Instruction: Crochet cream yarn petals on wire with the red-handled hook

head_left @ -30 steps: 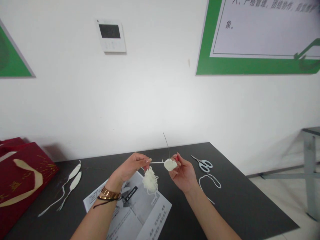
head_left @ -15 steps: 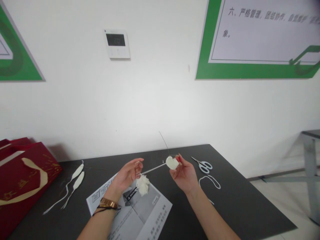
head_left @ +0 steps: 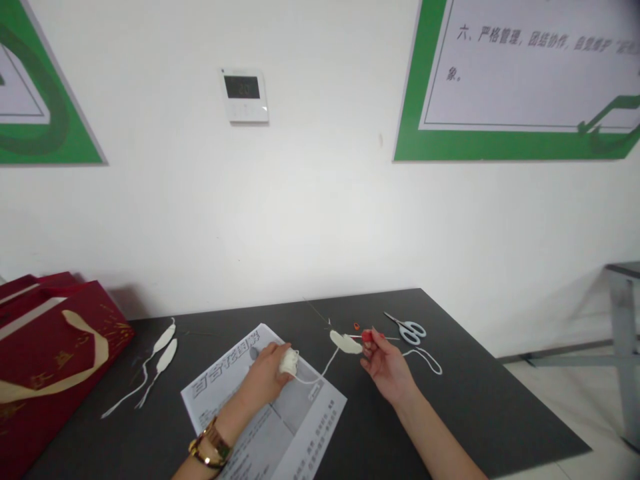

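My left hand [head_left: 265, 379] rests low over the printed paper sheet [head_left: 280, 420] on the dark table [head_left: 480, 413], fingers closed round a small bundle of white yarn [head_left: 289, 361]. A strand runs from that bundle to a white leaf-shaped piece [head_left: 345, 342] on a thin wire. My right hand [head_left: 385, 363] pinches the end of that wire piece just above the table, near a small orange bit [head_left: 357, 326].
White-handled scissors [head_left: 407, 328] and a loop of white cord [head_left: 425, 357] lie right of my right hand. Two finished white leaf pieces [head_left: 161, 347] lie at the left. A red gift bag [head_left: 45, 360] stands at the far left edge. A grey table leg [head_left: 623, 347] is at far right.
Both hands have come down from mid-air to the table. The left hand moved down and left onto the paper with the yarn bundle, and the strand between the hands lengthened.
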